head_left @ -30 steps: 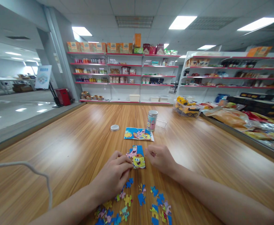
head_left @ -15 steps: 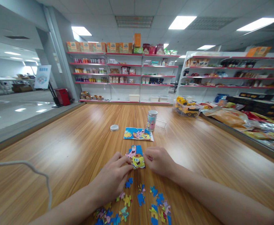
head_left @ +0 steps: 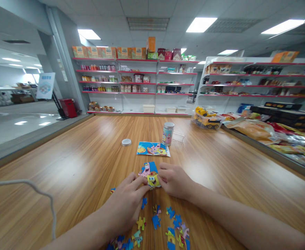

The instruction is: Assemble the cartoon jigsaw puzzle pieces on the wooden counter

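A partly joined jigsaw puzzle (head_left: 149, 169) lies on the wooden table, with a pink figure above a yellow cartoon face. At its lower left, my left hand (head_left: 130, 196) has its fingers together, the tips pressed on the edge of the yellow section. My right hand (head_left: 175, 180) is curled, thumb and fingertips gripping the right edge of that section. Loose puzzle pieces (head_left: 156, 221) are scattered nearer to me, some of them hidden under my left hand and forearm. Beyond the joined part lies a picture sheet (head_left: 152, 149) with the same cartoon figures.
A printed jar (head_left: 167, 134) with a silver lid stands by the sheet's right corner, beside a clear stand (head_left: 178, 137). A round lid (head_left: 126, 142) lies to the left. A grey cable (head_left: 41, 189) crosses the left side. Farther right is a box of yellow toy trucks (head_left: 206, 119).
My left hand has shifted slightly right along the puzzle's lower edge, uncovering a loose piece at its left. My right fingertips have moved in onto the yellow section, which now sits slightly tilted.
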Demonstrator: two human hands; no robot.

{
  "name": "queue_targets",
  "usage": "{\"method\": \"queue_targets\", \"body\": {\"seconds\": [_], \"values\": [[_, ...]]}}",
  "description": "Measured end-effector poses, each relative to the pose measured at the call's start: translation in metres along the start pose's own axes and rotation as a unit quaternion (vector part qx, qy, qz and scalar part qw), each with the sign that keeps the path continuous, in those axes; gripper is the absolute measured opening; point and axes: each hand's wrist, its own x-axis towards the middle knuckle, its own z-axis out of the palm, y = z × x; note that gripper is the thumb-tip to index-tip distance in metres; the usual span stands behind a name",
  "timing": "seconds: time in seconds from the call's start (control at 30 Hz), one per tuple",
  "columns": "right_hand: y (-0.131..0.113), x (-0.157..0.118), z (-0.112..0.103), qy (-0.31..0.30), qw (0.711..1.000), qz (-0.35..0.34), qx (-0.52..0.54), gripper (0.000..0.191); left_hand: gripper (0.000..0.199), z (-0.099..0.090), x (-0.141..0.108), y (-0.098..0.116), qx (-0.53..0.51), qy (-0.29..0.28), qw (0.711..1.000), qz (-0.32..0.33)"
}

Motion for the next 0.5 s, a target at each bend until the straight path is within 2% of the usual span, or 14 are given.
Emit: {"method": "queue_targets", "body": {"seconds": [0.33,0.5], "values": [[-0.0012,0.0009,-0.0011,0.004,1.0,-0.006,0.017,0.019,0.032,0.0001,0.0008,0.0025,0.021,0.004,0.999,-0.024],[-0.0033,0.0025,-0.0026,0.021,0.999,0.036,0.028,0.017,0.031,-0.0003,0.0006,-0.0047,0.033,0.006,0.999,-0.034]]}}
